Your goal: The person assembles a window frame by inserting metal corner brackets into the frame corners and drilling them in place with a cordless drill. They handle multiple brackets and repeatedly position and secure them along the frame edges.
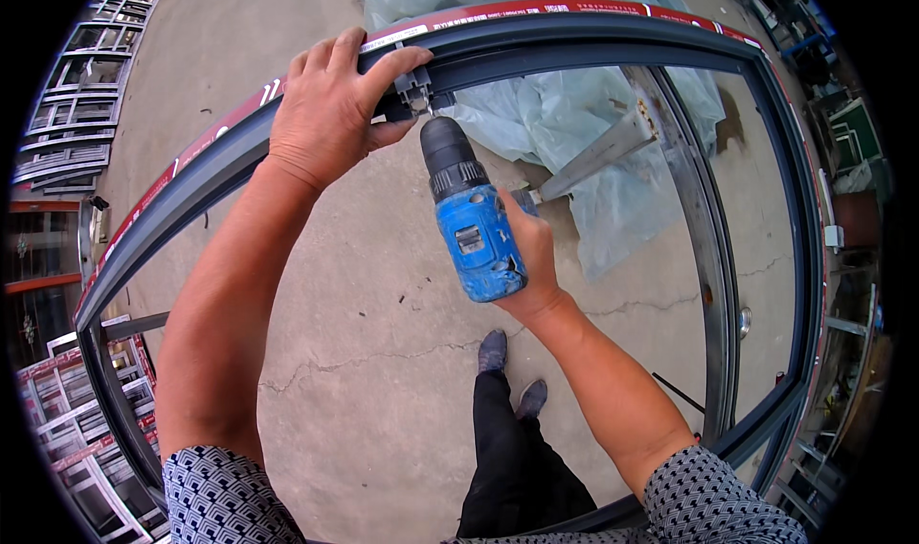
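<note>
A blue and black cordless drill (476,240) is gripped in my right hand (532,268), its chuck pointing up and away from me. The drill's tip meets a small grey bracket-like piece (414,86) at the far rail of a dark grey window frame (593,48). With thumb and fingers, my left hand (330,113) pinches that piece and rests over the rail. Red printed protective film (536,10) runs along the frame's outer face. The exact contact between bit and piece is too small to make out.
Under the frame, a grey metal bar (598,151) and crumpled clear plastic sheeting (622,214) lie over the concrete floor (383,391). A long dark rail (704,247) crosses on the right. Stacked frames (72,103) stand at the left. My shoes (492,351) show below.
</note>
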Motion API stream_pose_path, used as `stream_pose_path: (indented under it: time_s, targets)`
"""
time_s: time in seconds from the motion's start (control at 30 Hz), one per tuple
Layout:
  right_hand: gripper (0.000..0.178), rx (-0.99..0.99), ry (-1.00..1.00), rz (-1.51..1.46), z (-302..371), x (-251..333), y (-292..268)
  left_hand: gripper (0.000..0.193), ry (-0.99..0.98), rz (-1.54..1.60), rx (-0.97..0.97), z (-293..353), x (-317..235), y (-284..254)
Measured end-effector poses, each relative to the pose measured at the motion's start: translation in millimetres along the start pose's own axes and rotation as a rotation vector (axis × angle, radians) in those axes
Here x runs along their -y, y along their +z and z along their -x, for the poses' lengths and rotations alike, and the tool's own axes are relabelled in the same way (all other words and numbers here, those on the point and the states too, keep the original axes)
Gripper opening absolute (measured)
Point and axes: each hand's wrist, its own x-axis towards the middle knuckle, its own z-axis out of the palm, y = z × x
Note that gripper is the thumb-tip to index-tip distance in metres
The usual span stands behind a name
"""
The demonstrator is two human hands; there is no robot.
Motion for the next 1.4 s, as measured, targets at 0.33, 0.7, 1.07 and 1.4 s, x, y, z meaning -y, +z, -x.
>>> stream_pose_path:
  time_s: [0.33,0.7,1.07,1.4]
  targets:
    - [0.036,0.022,0.000,0.044,-1.6,-0.7,-1.9,0.088,0.018,0.000,-0.028,1.7,2.0,2.7]
    - [0.038,-0.006,-0.030,0.059,-5.9,-0.8,-2.1,0.089,0.015,-0.011,-0.025,1.2,2.6,4.0]
    - [0.040,0.002,-0.024,0.042,-5.7,-2.8,-0.4,0.092,0.000,-0.046,-0.019,2.1,1.8,8.9]
    - [0.036,-0.030,-0.049,0.050,-6.8,-0.9,1.3,0.091,0.005,-0.023,-0.031,1.3,3.5,7.2]
